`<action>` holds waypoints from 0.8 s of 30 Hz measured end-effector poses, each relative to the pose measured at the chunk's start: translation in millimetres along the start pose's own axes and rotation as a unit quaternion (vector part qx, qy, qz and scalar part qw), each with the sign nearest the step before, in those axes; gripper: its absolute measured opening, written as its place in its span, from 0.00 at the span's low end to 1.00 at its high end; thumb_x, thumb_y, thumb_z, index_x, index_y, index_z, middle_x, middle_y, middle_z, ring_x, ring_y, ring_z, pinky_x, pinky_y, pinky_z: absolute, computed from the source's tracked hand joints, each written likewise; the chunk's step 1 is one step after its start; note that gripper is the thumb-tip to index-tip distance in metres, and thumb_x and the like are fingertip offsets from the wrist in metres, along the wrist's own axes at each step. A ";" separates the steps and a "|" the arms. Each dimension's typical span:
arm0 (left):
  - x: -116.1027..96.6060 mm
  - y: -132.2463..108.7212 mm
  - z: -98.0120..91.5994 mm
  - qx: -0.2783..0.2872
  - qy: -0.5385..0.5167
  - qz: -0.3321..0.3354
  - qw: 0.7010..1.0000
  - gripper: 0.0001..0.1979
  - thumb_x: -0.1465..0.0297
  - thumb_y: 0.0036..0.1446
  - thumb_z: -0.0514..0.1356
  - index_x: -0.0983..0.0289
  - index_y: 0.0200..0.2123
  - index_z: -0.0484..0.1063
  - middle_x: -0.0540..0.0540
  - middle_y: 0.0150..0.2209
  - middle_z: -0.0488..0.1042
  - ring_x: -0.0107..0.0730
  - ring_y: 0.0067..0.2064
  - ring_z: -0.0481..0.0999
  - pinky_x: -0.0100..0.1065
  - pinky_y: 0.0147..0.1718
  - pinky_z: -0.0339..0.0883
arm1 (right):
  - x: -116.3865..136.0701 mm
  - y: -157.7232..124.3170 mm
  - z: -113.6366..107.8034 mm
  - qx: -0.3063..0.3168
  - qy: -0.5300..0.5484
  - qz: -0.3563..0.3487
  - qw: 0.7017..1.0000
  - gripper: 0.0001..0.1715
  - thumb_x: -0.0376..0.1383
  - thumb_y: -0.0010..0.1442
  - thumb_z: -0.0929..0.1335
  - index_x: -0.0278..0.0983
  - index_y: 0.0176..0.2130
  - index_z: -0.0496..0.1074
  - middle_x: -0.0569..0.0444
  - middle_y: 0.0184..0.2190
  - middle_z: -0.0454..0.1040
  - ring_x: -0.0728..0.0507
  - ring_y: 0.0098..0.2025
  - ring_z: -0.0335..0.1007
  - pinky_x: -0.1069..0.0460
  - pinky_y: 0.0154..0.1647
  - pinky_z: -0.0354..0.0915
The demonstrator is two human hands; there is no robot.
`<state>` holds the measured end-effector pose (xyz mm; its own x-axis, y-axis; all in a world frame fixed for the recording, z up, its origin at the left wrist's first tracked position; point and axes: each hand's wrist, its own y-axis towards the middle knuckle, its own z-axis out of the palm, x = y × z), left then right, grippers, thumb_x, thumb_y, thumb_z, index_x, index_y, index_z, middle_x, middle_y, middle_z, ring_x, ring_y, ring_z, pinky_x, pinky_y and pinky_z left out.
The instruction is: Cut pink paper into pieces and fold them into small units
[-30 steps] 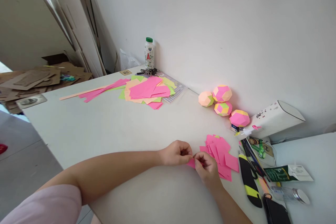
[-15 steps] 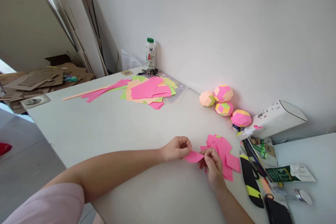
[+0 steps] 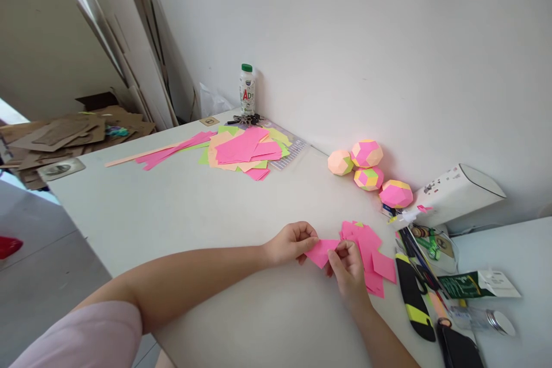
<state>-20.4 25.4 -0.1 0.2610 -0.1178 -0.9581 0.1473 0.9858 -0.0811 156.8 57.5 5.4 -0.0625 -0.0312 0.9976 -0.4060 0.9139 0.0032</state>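
Pinching pink paper point(image 3: 319, 252), both hands point(image 3: 293, 243) point(image 3: 348, 273) partly hide its ends.

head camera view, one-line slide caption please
Left hand and right hand hold a pink slip beside loose pink papers.

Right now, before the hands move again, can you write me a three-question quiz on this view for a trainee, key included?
1. Multiple choice: what do the left hand and the right hand hold between them?
(a) a bunch of keys
(b) a pink paper piece
(c) a ruler
2. True or false: the white bottle by the wall lies on its side.
3. Count: how many faceted paper balls sit on the table?

Key: 1: b. 2: false, it stands upright. 3: four.
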 end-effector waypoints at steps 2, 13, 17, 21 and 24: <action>-0.2 -0.7 -0.7 0.005 0.001 0.001 1.000 0.22 0.51 0.51 0.62 0.65 0.33 0.64 0.46 0.21 0.69 0.21 0.18 0.65 0.25 0.18 0.57 | 0.2 0.9 -1.2 0.006 -0.016 0.003 1.000 0.17 0.48 0.57 0.69 0.40 0.33 0.60 0.61 0.21 0.65 0.49 0.20 0.64 0.54 0.22 0.61; 1.0 -1.9 -1.5 0.024 -0.021 -0.002 0.999 0.20 0.54 0.52 0.62 0.66 0.30 0.66 0.48 0.22 0.69 0.24 0.23 0.67 0.28 0.23 0.59 | -1.5 2.3 -5.0 0.045 -0.063 -0.010 0.997 0.17 0.49 0.59 0.67 0.38 0.31 0.67 0.59 0.20 0.67 0.49 0.21 0.63 0.54 0.23 0.62; 0.4 -2.2 -0.8 0.043 -0.045 0.005 0.998 0.18 0.56 0.51 0.64 0.66 0.33 0.67 0.49 0.26 0.70 0.23 0.25 0.68 0.29 0.26 0.61 | -5.6 2.5 -6.4 0.048 -0.062 -0.007 0.997 0.16 0.49 0.58 0.67 0.38 0.34 0.69 0.58 0.21 0.67 0.48 0.21 0.63 0.53 0.22 0.63; 0.8 -1.7 -1.5 0.050 -0.052 0.025 0.997 0.17 0.60 0.51 0.65 0.65 0.37 0.67 0.51 0.31 0.70 0.25 0.29 0.69 0.29 0.29 0.61 | -5.7 2.3 -5.9 0.031 -0.061 0.007 0.998 0.19 0.49 0.57 0.68 0.38 0.41 0.69 0.57 0.23 0.68 0.48 0.21 0.62 0.54 0.20 0.61; 1.7 -1.9 -2.5 0.045 -0.012 0.040 0.998 0.18 0.65 0.50 0.66 0.64 0.42 0.67 0.48 0.30 0.67 0.23 0.28 0.66 0.28 0.28 0.59 | -2.1 2.0 -4.5 0.039 -0.077 0.005 0.996 0.17 0.49 0.57 0.67 0.37 0.35 0.70 0.59 0.20 0.64 0.49 0.19 0.58 0.54 0.18 0.58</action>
<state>-22.6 23.7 -2.2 0.2983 -0.0425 -0.9535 0.2090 0.9777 0.0218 160.2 61.2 3.7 -0.2042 -0.0897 0.9748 -0.4731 0.8808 -0.0181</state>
